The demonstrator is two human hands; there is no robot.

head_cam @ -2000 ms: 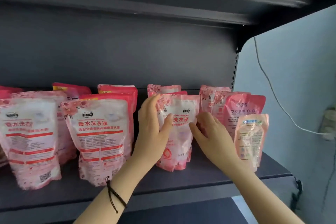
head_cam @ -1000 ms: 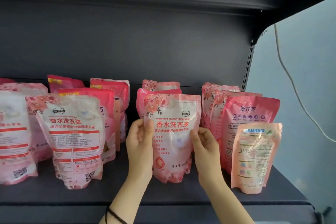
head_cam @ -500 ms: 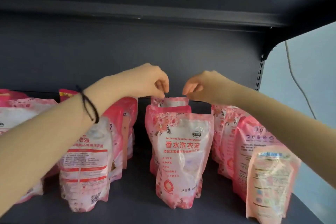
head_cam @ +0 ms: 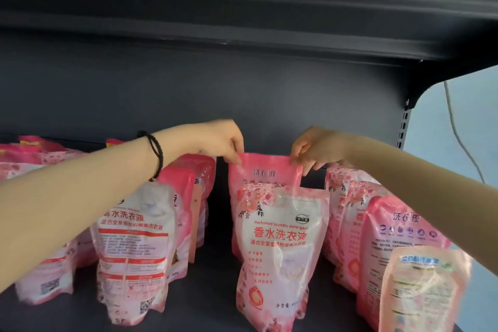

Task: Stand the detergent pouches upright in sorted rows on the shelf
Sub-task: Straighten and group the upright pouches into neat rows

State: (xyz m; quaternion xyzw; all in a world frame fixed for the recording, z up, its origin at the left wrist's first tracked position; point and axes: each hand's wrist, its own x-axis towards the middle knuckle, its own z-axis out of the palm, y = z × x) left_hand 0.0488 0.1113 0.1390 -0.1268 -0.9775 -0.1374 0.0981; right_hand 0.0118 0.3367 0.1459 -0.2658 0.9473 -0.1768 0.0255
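I see the dark shelf (head_cam: 215,291) carrying rows of upright pink pouches (head_cam: 134,245). In the middle row, behind the front floral pouch (head_cam: 280,250), the rear pouch (head_cam: 265,170) is held by its top corners: my left hand (head_cam: 221,140) pinches one, my right hand (head_cam: 315,148) the other.

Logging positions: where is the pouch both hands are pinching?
Head view, centre: the pinched pouch stands in the middle row, directly behind the front floral pouch, left hand and right hand at its top corners.
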